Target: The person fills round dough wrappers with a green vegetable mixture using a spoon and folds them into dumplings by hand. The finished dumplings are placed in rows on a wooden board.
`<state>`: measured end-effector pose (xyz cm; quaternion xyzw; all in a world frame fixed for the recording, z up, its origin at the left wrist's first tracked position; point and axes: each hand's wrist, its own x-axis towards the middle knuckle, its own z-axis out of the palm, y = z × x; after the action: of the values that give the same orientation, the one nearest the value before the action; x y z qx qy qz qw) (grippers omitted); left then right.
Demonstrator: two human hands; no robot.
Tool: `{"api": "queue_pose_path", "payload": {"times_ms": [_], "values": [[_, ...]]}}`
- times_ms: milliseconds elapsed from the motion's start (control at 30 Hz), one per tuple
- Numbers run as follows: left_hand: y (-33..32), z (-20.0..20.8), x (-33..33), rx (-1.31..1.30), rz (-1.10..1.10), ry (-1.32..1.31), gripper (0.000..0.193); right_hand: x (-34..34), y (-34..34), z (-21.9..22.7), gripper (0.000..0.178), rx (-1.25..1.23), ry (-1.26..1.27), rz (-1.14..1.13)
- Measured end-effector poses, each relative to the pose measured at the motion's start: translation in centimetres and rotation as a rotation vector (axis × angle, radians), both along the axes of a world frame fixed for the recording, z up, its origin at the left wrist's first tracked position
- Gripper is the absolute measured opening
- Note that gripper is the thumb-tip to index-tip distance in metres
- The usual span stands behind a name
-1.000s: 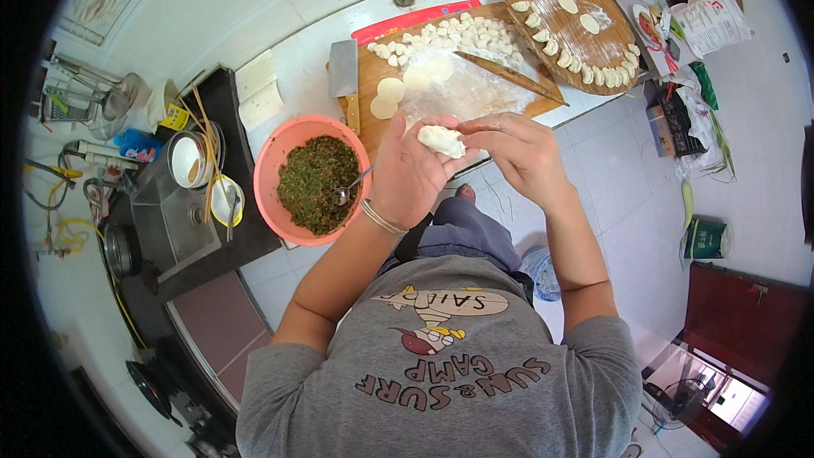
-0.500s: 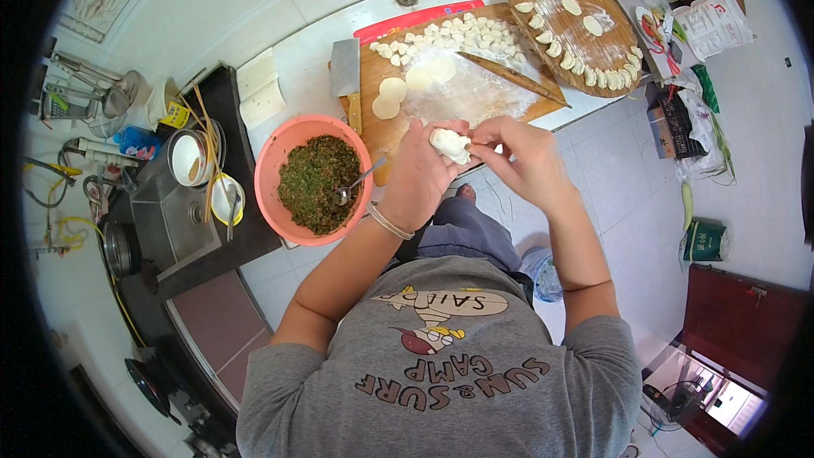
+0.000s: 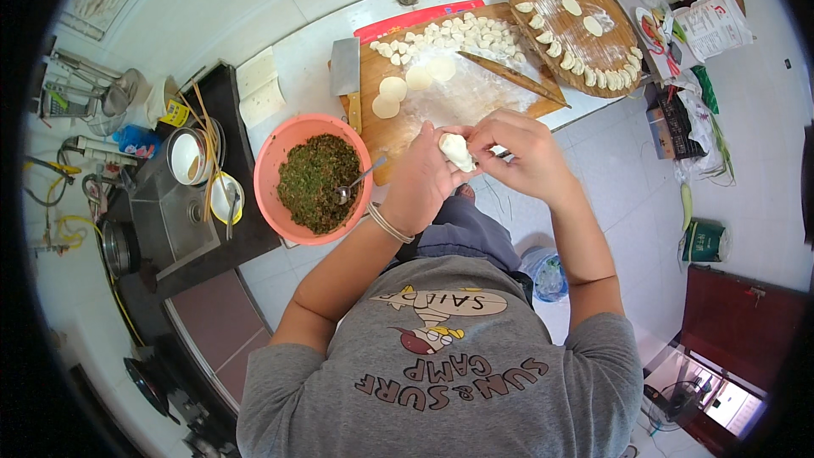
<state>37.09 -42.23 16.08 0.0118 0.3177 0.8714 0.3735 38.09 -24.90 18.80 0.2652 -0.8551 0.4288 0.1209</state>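
A white dumpling (image 3: 457, 153) rests in the fingers of my left hand (image 3: 421, 176), above the near edge of the floured cutting board (image 3: 475, 102). From the other side, my right hand (image 3: 521, 153) pinches the dumpling's edge between thumb and fingertips. To the left stands a pink bowl (image 3: 265, 212) of green and brown filling (image 3: 319, 182), with a spoon (image 3: 346, 192) in it. Round dough wrappers (image 3: 393, 88) lie on the board's left part. Small dough pieces (image 3: 462, 34) are heaped along its far side.
A tapered wooden rolling pin (image 3: 513, 79) crosses the board's right side. The cleaver (image 3: 346, 72) lies at its left edge. At the far right, a round wooden board (image 3: 585, 53) carries finished dumplings and several wrappers. Left of the bowl is a sink (image 3: 191, 242) with stacked bowls (image 3: 188, 158).
Both hands have shifted slightly, and the dumpling has turned and moved a little to the right. My right fingers have moved along its edge.
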Motion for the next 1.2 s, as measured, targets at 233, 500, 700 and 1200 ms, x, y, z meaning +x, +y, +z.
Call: {"api": "queue_pose_path", "payload": {"times_ms": [233, 500, 700, 1200], "values": [[0.3, -0.6, 0.1, -0.140, 0.048, 0.164, 0.062, 1.1, -1.0, 0.2, 0.015, 0.034, -0.091, -0.174], [-0.6, -0.2, -0.3, -0.029, -0.068, 0.042, 0.067, -0.5, 0.9, 0.8, 0.013, 0.060, 0.092, 0.142], [-0.8, -0.6, -0.2, -0.026, -0.099, 0.059, 0.068, -0.5, 0.6, 0.6, 0.011, -0.009, 0.002, 0.121], [0.4, -0.7, 0.8, -0.194, -0.016, 0.211, 0.056, 0.7, -1.5, 0.6, 0.017, 0.098, -0.096, -0.149]]}}
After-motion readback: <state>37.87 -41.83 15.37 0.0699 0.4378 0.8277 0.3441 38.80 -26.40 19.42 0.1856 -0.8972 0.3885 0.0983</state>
